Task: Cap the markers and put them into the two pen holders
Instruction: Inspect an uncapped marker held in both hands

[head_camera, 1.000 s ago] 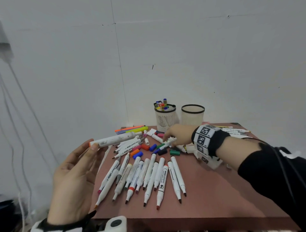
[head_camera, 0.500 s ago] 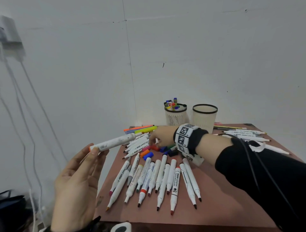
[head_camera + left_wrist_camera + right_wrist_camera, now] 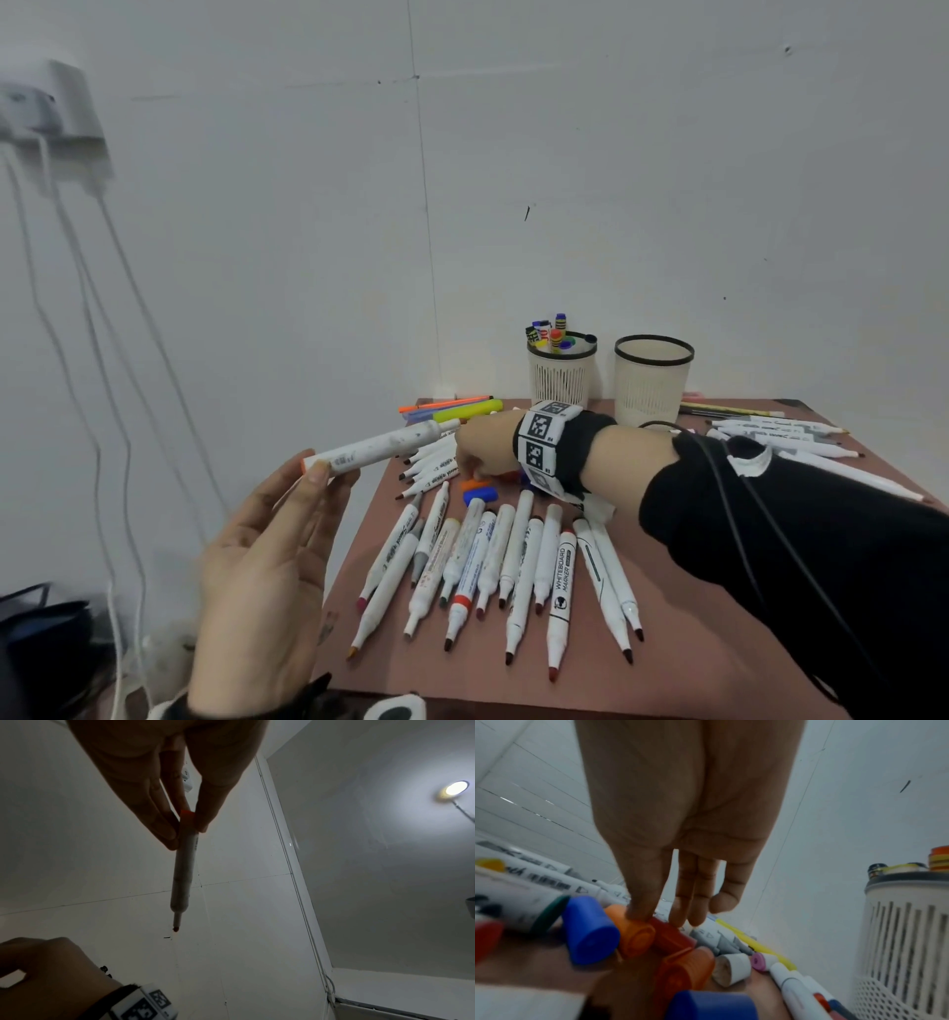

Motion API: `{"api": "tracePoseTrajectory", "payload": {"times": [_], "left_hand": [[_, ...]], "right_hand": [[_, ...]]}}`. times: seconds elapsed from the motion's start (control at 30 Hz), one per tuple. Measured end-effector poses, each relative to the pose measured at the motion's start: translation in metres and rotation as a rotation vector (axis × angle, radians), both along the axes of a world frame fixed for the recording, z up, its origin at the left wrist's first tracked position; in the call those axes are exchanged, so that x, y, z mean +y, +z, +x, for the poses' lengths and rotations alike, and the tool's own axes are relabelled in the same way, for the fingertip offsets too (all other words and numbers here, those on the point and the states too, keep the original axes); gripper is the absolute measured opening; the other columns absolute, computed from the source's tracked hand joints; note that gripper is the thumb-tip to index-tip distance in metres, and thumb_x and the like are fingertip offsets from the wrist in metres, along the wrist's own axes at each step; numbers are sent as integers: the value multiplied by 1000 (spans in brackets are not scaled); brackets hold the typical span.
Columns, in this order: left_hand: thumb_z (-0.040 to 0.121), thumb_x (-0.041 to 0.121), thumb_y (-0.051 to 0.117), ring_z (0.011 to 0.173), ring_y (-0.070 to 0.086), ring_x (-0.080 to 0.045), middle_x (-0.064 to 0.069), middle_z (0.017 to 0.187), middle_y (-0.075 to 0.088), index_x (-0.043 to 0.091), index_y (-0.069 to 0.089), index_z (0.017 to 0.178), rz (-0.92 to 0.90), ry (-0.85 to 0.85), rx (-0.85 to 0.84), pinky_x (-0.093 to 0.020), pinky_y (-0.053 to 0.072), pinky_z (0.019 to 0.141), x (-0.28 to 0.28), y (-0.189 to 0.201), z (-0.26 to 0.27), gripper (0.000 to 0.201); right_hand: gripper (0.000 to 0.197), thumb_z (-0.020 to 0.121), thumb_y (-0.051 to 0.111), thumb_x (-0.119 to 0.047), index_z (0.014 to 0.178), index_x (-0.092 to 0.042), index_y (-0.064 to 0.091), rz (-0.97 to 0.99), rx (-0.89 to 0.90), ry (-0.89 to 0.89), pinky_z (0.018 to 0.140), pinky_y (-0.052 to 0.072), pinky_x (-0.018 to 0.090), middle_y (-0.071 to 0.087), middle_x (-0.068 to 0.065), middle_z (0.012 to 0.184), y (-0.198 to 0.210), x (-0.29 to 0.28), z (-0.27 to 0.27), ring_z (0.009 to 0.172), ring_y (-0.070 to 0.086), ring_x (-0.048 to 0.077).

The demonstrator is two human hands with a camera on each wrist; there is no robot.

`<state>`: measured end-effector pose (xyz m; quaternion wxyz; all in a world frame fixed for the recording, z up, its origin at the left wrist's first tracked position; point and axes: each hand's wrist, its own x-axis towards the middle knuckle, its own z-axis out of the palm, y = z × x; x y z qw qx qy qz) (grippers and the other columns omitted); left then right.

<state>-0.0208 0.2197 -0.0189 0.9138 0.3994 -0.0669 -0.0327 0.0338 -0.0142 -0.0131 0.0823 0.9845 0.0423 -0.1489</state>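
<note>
Orange-ended marker: the white marker (image 3: 382, 444) is pinched near its orange butt end by the left hand (image 3: 267, 565), held in the air off the table's left edge, its bare tip pointing toward the loose caps, likely so a cap can be pushed straight on.
Left hand: fingertips and thumb close on the marker's rear end only; the other fingers lie nearly straight, leaving the barrel and tip free.
Right hand: the right hand (image 3: 482, 447) reaches down into the cap pile with fingers extended; in the right wrist view the thumb touches an orange cap (image 3: 634, 933) and fingertips (image 3: 680, 914) rest by a dark red cap (image 3: 670, 937). It grips nothing yet, by my reading.
Colour match: an orange cap seems the sought one, matching the marker's end.
Uncapped markers: a fanned row (image 3: 513, 565) lies tips toward the near edge of the table (image 3: 693, 642), still awaiting caps.
Pen holders: the left holder (image 3: 561, 377) already has capped markers standing in it; the right holder (image 3: 653, 383) beside it shows none above its rim.
</note>
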Motion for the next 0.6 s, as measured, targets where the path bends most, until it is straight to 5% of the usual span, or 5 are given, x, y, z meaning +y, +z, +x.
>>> {"api": "tracePoseTrajectory", "payload": {"times": [0.27, 0.43, 0.6], "left_hand": [[81, 4, 61, 86, 71, -18, -9, 91, 71, 6, 64, 95, -12, -27, -7, -22, 55, 80, -5, 6, -7, 14], [84, 3, 60, 79, 71, -15, -7, 83, 72, 6, 65, 93, -35, -62, 14, -17, 55, 66, -6, 7, -17, 11], [86, 3, 59, 73, 71, -12, -3, 74, 73, 5, 63, 94, -47, -84, 23, -15, 54, 59, -7, 9, -29, 10]], "right_hand": [[29, 94, 57, -20, 120, -10, 61, 59, -74, -16, 83, 38, 23, 62, 6, 121, 11, 1, -18, 110, 56, 22], [23, 92, 58, -20, 111, -10, 63, 201, -234, -41, 73, 37, 20, 58, 1, 91, 36, 6, -54, 83, 50, 13], [2, 90, 60, -22, 92, -22, 62, 320, -441, -64, 59, 33, 12, 55, -4, 83, 59, 17, -109, 69, 47, 5]]}}
